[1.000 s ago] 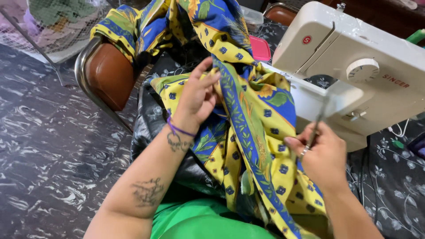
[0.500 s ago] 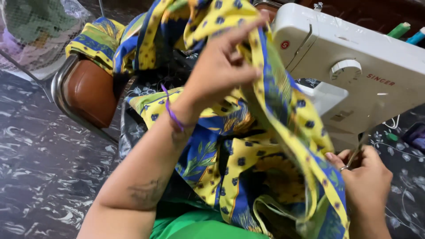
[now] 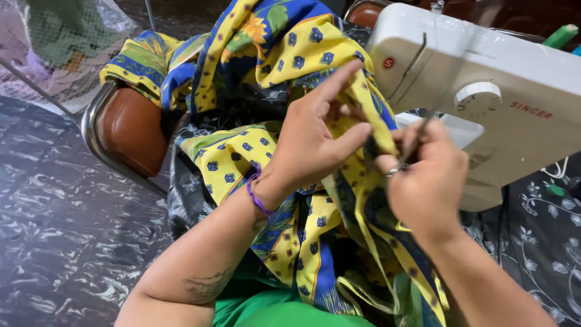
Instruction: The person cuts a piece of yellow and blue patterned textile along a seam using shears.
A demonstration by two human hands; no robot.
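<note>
Before the white sewing machine [image 3: 484,91]: yellow-and-blue printed fabric [image 3: 302,54], folded edge running up-left to down-right, pinched between left hand [image 3: 315,136] fingers. Right hand [image 3: 426,181] fingers closed on small metal scissors [image 3: 414,142], mostly hidden. Fabric's far end drapes over a brown chair [image 3: 130,130].

I see bare forearms, a purple band [image 3: 259,195] on my left wrist, a dark tattoo [image 3: 203,284] higher up, green clothing [image 3: 266,309] near.

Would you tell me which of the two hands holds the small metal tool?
The right hand, beside the white sewing machine; the left hand, with the purple wristband, only pinches the yellow-and-blue fabric.
</note>
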